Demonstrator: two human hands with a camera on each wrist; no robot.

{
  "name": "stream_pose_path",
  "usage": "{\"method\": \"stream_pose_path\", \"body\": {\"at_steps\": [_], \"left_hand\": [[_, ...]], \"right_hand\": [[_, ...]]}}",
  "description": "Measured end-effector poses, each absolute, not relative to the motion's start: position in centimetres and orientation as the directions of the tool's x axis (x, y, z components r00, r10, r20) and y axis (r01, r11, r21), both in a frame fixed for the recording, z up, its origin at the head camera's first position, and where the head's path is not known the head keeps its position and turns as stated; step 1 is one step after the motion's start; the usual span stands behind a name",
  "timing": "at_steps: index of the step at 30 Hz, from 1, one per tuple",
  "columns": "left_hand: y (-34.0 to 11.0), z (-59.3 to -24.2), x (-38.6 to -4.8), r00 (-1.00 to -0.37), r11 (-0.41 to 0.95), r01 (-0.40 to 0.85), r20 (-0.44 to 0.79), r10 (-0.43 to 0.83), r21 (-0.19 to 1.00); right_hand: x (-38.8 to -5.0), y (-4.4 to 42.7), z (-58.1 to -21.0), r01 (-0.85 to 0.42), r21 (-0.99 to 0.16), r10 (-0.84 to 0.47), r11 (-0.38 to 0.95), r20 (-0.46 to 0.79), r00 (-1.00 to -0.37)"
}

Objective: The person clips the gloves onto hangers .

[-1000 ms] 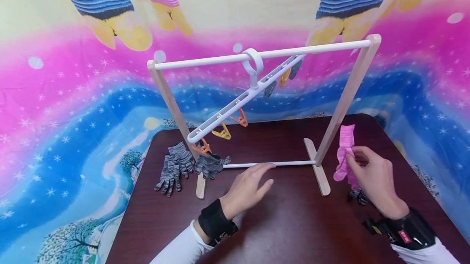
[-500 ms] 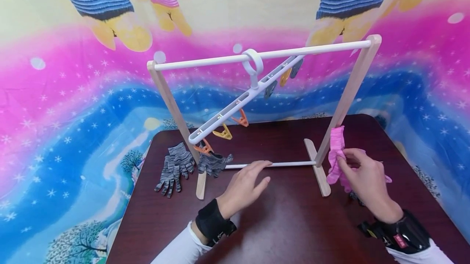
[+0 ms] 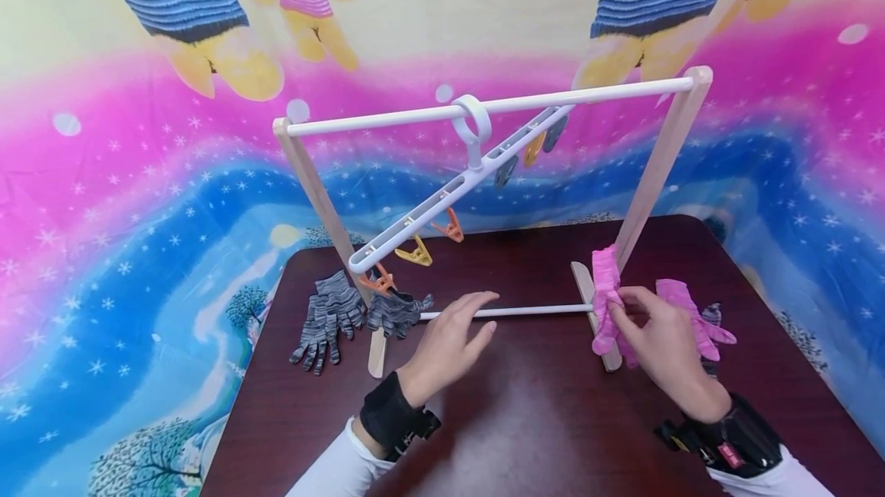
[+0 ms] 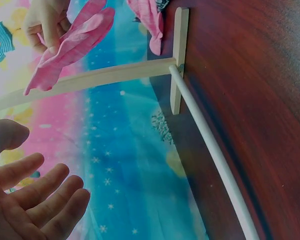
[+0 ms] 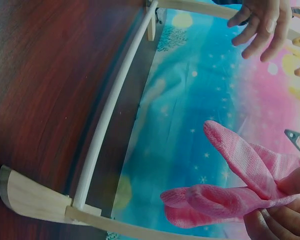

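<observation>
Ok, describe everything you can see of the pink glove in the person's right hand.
The pink glove looks knitted and soft, with faint paler streaks. It is limp and creased, held off the table, cuff end up and finger sections hanging below in the head view. The right hand pinches it around its middle, hiding part of it. From the head camera it overlaps the rack's right leg; whether they touch is unclear.

Dark reddish-brown, round-cornered table [image 3: 525, 428] bearing a pale wooden rack with white rods [image 3: 659, 167]; at left, grey-and-black striped knitted gloves [image 3: 330, 314]; at right, a pink knitted glove [image 3: 700, 326] over grey-and-black striped fabric [image 3: 711, 315].
</observation>
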State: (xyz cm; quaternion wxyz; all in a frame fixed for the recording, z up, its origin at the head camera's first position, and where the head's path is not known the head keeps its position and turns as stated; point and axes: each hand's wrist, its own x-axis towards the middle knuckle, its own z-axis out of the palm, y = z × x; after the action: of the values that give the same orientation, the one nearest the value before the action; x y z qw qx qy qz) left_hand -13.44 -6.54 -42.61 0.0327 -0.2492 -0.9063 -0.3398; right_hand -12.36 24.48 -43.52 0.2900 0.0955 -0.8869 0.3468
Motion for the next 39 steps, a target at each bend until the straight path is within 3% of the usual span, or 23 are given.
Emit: {"method": "stream_pose_path", "body": {"at_steps": [39], "left_hand": [[-9.8, -42.2, -13.9, -0.912, 0.656, 0.41, 0.287, 0.293, 0.634]], "right_hand": [[-13.9, 19.3, -43.6, -0.473, -0.546, -0.115, 0.691, 0.563, -0.818]]}}
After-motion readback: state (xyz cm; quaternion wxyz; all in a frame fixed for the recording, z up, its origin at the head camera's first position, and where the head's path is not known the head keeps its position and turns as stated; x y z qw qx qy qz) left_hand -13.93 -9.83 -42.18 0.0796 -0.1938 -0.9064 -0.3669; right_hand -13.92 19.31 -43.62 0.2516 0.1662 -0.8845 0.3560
